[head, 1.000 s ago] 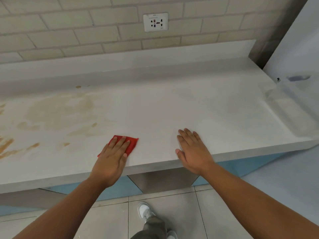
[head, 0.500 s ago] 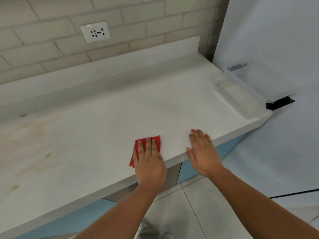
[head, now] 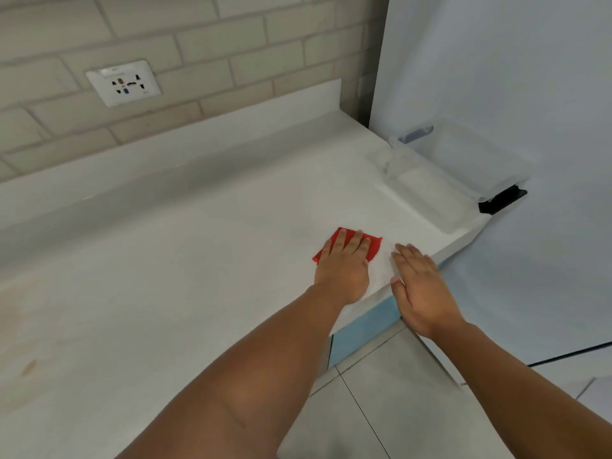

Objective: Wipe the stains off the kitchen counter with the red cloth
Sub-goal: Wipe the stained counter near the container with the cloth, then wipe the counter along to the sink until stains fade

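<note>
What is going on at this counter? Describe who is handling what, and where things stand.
A person is wiping a white counter. The left hand presses flat on the red cloth near the counter's right end. The right hand rests flat on the front edge beside it, holding nothing. Faint brown stains show at the far left, away from the cloth.

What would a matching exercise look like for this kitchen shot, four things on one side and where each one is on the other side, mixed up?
Things
1. red cloth
2. right hand
3. wall socket
4. brown stain

Places
A. on the tiled wall above the counter
B. flat at the counter's front edge, near its right end
C. under the flat left hand
D. far left of the counter surface

Pairs: 1-C, 2-B, 3-A, 4-D
</note>
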`<state>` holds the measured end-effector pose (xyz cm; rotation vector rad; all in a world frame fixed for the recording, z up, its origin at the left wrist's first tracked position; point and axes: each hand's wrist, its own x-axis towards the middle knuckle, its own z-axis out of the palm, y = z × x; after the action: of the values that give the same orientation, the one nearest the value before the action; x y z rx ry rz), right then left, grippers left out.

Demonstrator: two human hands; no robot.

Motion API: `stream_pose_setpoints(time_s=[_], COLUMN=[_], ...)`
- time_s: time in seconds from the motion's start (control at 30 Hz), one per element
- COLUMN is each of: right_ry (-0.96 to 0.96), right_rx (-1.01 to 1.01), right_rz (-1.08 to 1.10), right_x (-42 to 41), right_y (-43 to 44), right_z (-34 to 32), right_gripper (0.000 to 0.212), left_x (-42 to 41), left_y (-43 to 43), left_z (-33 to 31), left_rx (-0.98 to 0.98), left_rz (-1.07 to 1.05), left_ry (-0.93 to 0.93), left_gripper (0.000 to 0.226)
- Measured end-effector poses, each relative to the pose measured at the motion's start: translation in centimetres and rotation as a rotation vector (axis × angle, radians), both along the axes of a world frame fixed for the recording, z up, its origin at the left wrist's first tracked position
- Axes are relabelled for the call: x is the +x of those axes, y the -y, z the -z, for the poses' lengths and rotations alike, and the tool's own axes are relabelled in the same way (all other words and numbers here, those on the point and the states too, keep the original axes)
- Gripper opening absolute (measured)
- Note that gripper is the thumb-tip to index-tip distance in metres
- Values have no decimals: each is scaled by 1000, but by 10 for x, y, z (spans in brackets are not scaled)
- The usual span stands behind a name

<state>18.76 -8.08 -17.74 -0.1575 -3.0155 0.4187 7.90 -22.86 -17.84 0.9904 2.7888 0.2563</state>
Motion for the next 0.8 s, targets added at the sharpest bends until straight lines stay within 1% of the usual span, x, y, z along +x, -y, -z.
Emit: stream_pose_setpoints(time_s=[0.03, 0.1, 0.2, 0.27, 0.33, 0.4, 0.47, 0.53, 0.67, 0.73, 0.8], right_ry=[8, 24, 39, 48, 59, 72, 89, 102, 104, 110, 119], right_rx=[7, 15, 29, 36, 28, 22, 16, 14, 6, 2, -15], right_rz=[-8, -23, -8, 1, -2, -28, -81, -137, -283, -351, -445], right_x=[-3, -9, -20, -25, -31, -35, -40, -43, -56, -60, -61], right_y=[0, -1, -2, -2, 3, 13, 31, 50, 104, 136, 175], right_z=[-1, -4, -9, -13, -16, -17, -15, -14, -12, -10, -11], right_gripper=[61, 65, 72, 69, 67, 66, 67, 68, 81, 81, 79], left_x=[-12, -31, -47, -39, -25, -11, 0, 11, 46, 64, 82], left_y=[2, 9, 16, 17, 25, 44, 77, 113, 187, 219, 253], left_z=[-1, 0, 2, 1, 0, 1, 2, 2, -2, -5, -7], left_rx=[3, -11, -33, -27, -21, -4, 20, 27, 50, 41, -20], left_rz=[11, -40, -219, -291, -264, -170, -119, -152, -367, -460, -506], left_ry=[-1, -6, -2, 2, -15, -21, -14, -9, -9, 11, -22], left_gripper=[56, 56, 60, 63, 63, 59, 54, 54, 57, 58, 58])
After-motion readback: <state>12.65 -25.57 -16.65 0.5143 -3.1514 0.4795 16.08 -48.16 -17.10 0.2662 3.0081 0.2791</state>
